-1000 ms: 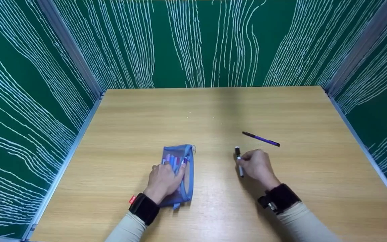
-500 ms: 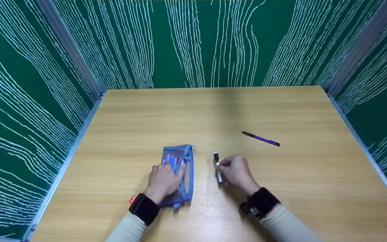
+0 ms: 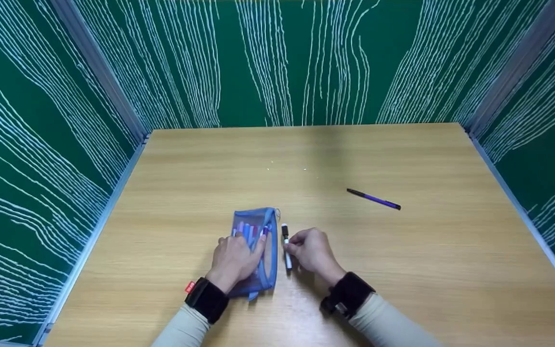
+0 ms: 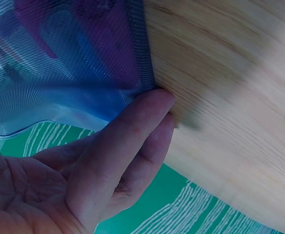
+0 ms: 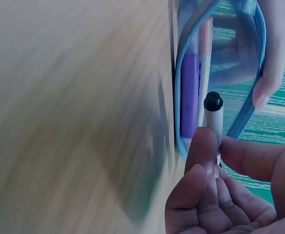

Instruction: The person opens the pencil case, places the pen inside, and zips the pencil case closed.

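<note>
My left hand (image 3: 235,258) holds a blue mesh pencil case (image 3: 271,262) on the table, its thumb along the zip side. In the left wrist view, fingertips (image 4: 154,105) sit at a corner of the case (image 4: 74,63). Between thumb and fingers, my right hand (image 3: 315,250) pinches a white marker (image 3: 288,261) with a black cap, just right of the case. From the right wrist view, the marker (image 5: 214,122) stands before the case's gaping blue rim (image 5: 179,83). Several coloured pens, one a purple marker (image 5: 190,92), lie inside.
A purple and black pen (image 3: 378,200) lies on the wooden table (image 3: 200,164), farther back to the right. Tiny white specks dot the table's far middle. Green panels (image 3: 301,62) with white lines enclose the back and both sides.
My right hand has carried the marker leftward and a little nearer me, from mid-table to beside the pencil case. The left hand and the case have stayed put.
</note>
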A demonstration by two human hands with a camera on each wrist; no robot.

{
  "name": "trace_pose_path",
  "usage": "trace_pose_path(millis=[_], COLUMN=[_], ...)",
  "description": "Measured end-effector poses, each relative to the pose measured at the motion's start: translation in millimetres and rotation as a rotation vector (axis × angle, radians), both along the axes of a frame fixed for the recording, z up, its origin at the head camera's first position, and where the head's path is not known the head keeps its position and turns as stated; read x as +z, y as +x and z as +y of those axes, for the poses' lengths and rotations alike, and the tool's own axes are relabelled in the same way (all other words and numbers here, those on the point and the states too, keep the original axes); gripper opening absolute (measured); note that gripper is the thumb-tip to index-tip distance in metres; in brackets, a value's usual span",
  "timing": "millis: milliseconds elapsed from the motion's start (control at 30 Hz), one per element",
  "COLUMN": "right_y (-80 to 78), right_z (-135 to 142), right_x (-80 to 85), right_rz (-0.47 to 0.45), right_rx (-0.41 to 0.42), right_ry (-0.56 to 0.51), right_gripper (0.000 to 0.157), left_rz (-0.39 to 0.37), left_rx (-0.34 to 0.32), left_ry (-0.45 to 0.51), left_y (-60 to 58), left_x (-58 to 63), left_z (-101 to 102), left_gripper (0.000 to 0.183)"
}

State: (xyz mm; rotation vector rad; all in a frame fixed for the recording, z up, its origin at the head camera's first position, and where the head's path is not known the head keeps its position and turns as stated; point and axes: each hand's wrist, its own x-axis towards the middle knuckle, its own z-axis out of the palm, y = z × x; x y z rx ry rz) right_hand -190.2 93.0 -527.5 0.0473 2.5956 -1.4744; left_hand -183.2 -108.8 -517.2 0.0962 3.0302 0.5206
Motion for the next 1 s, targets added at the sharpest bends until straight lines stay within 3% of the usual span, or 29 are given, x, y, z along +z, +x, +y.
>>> trace_pose_path(millis=[200,433,667,867,1000], right_y=[2.3,1.6,0.3,-1.4,-3.7], right_z=[-15.4,-33.0,-46.5,-54.5,-58.2], right_x=[-1.7,-0.4,-2.1,-4.5,-5.7], right_rz=[0.026,-0.057,-0.077,-0.045,-0.002], right_rx=[0.050,0.045,0.032,0.021,0.022], right_ry=[-0.014,-0.100,-0.126,-0.128,-0.077], right_gripper=[0.007,0.008,0.010,0.003,0.011], left_rz=[-0.011,-0.021,-0.017,0.005,0.010], left_rx=[0.004,0.020,0.014,0.014,0.011], left_ry=[-0.001,0.011,0.011,0.000,-0.007], left_y=[-0.4,-0.6,0.4,-0.8,-1.0], left_x=[-0.2,-1.1,-1.7,-2.1,-1.9], left_z=[0.4,0.2,0.0,-0.4,0.3], left_gripper=[0.063,0.065,0.071,0.070,0.067])
